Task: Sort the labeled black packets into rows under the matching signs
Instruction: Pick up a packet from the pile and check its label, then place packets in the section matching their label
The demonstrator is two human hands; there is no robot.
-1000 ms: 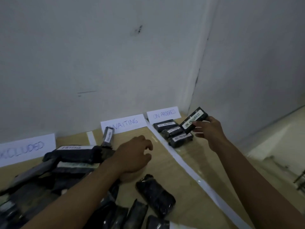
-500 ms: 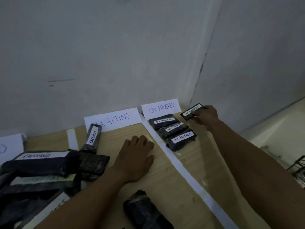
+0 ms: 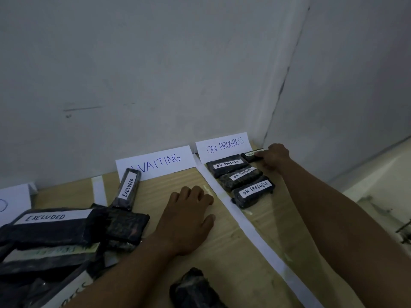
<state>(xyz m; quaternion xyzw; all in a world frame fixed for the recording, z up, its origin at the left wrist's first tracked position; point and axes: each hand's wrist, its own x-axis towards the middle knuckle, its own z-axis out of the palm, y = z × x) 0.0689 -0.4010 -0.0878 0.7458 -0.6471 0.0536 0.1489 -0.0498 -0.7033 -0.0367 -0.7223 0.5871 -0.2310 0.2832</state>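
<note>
My right hand (image 3: 274, 157) grips a black packet labelled ON PROGRESS (image 3: 250, 154) and holds it down on the table in the far right corner, just right of the ON PROGRESS sign (image 3: 223, 146). Three ON PROGRESS packets (image 3: 241, 178) lie in a row below that sign. My left hand (image 3: 189, 216) rests flat on the table below the WAITING sign (image 3: 159, 162), holding nothing. A pile of black packets (image 3: 51, 236) lies at the left, with an EXCLUDED packet (image 3: 128, 187) leaning up toward the WAITING sign.
White paper strips (image 3: 251, 234) divide the wooden table (image 3: 233, 263) into columns. Part of a third sign (image 3: 11, 202) shows at the far left. One unlabelled-side packet (image 3: 195, 287) lies near the bottom edge. Grey walls close the back and right.
My right hand has carried the ON PROGRESS packet from mid-air down onto the table beside the sign. My left hand has flattened onto the table. The view has shifted closer.
</note>
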